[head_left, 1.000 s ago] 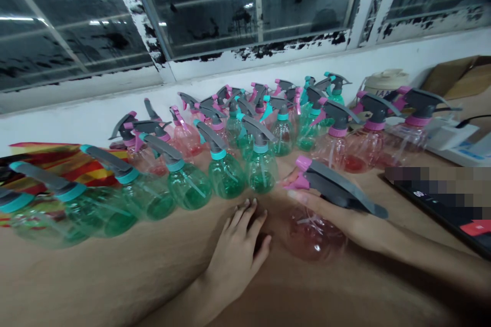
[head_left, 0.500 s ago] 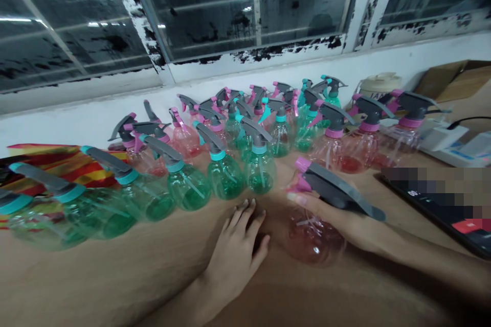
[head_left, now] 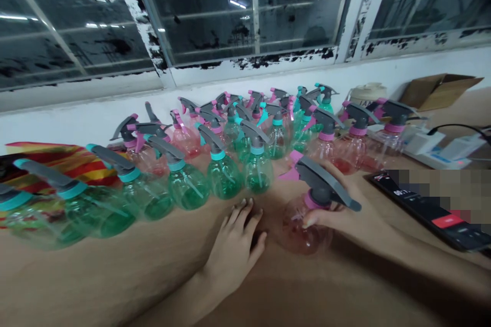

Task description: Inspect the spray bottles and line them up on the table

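Note:
A pink spray bottle [head_left: 305, 237] with a grey and pink trigger head stands on the wooden table [head_left: 153, 276]. My right hand [head_left: 341, 209] wraps round its neck from the right, thumb in front of the clear pink body. Left of it, my left hand [head_left: 236, 245] lies on the table with fingers stretched out, holding nothing. Just beyond its fingertips stands a green spray bottle [head_left: 258, 173], and another green spray bottle [head_left: 225, 179] is beside that. More green bottles curve off to the left.
Behind, several pink and green spray bottles crowd toward the wall, including a pink bottle [head_left: 324, 148] at right. A phone [head_left: 422, 209] lies right of my right arm, near a white power strip [head_left: 437, 156]. A cardboard box [head_left: 437, 92] and red-yellow cloth [head_left: 92, 168] sit farther off.
My right hand has shifted its grip lower on the pink spray bottle, thumb now below the collar. The bottle has moved slightly left and away. My left hand stays put.

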The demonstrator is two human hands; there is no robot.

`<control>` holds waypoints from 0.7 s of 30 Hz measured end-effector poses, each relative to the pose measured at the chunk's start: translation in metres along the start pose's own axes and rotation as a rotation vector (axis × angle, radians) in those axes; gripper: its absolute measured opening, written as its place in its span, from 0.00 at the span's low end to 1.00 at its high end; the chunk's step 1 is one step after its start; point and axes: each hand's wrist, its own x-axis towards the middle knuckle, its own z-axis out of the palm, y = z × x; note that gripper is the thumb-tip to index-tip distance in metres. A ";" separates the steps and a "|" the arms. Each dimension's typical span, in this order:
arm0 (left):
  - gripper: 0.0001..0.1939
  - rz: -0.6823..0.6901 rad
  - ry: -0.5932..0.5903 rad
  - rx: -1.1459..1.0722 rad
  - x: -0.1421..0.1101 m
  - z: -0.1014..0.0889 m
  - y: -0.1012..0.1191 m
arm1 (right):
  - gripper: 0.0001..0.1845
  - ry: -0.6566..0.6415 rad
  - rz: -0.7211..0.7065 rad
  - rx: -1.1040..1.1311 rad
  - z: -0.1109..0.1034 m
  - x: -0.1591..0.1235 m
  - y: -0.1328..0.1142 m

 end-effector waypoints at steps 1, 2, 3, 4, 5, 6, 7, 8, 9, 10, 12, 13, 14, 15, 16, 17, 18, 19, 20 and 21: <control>0.19 -0.001 0.005 0.002 0.000 0.000 0.000 | 0.36 0.022 -0.022 -0.045 -0.002 -0.003 -0.001; 0.19 -0.002 0.009 0.003 0.000 0.000 0.000 | 0.35 0.037 -0.028 -0.090 -0.004 -0.007 -0.003; 0.18 -0.002 0.013 0.005 0.000 0.001 0.000 | 0.34 0.040 -0.017 -0.130 -0.005 -0.012 -0.004; 0.18 -0.003 0.016 0.007 0.001 0.001 0.000 | 0.33 0.041 0.006 -0.163 -0.006 -0.017 -0.005; 0.18 -0.003 0.019 0.008 0.001 0.001 0.001 | 0.31 0.044 0.034 -0.190 -0.007 -0.021 -0.005; 0.18 -0.005 0.022 0.007 0.001 0.001 0.001 | 0.29 0.041 0.059 -0.214 -0.008 -0.025 -0.004; 0.17 -0.007 0.025 0.004 0.001 0.001 0.001 | 0.27 0.039 0.073 -0.234 -0.009 -0.029 -0.003; 0.17 -0.009 0.030 0.000 0.001 0.001 0.001 | 0.26 0.037 0.086 -0.257 -0.011 -0.031 0.000; 0.17 -0.011 0.036 -0.006 0.001 0.001 0.001 | 0.24 0.042 0.102 -0.285 -0.012 -0.032 0.002; 0.16 -0.012 0.043 -0.012 0.001 0.001 0.001 | 0.23 0.057 0.115 -0.315 -0.013 -0.033 0.006; 0.16 -0.009 0.051 -0.024 0.001 0.001 0.001 | 0.23 0.103 0.130 -0.368 -0.016 -0.031 0.012; 0.16 -0.006 0.051 -0.027 0.001 0.000 0.001 | 0.24 0.111 0.134 -0.385 -0.017 -0.029 0.015; 0.16 -0.004 0.050 -0.028 0.001 0.000 0.001 | 0.24 0.110 0.139 -0.397 -0.019 -0.026 0.018; 0.16 -0.002 0.048 -0.029 0.001 0.000 0.001 | 0.23 0.104 0.142 -0.410 -0.020 -0.023 0.020; 0.16 -0.003 0.048 -0.028 0.001 0.000 0.001 | 0.23 0.097 0.145 -0.426 -0.021 -0.020 0.023; 0.16 -0.004 0.050 -0.027 0.001 0.000 0.001 | 0.22 0.091 0.145 -0.445 -0.023 -0.016 0.026; 0.16 -0.006 0.054 -0.026 0.001 0.001 0.001 | 0.22 0.090 0.140 -0.468 -0.023 -0.012 0.029; 0.16 -0.007 0.058 -0.026 0.001 0.001 0.001 | 0.22 0.097 0.131 -0.494 -0.024 -0.007 0.032; 0.16 -0.006 0.062 -0.026 0.001 0.002 0.001 | 0.22 0.096 0.117 -0.520 -0.024 -0.001 0.036; 0.16 -0.004 0.064 -0.026 0.001 0.002 0.001 | 0.21 0.091 0.106 -0.543 -0.024 0.004 0.039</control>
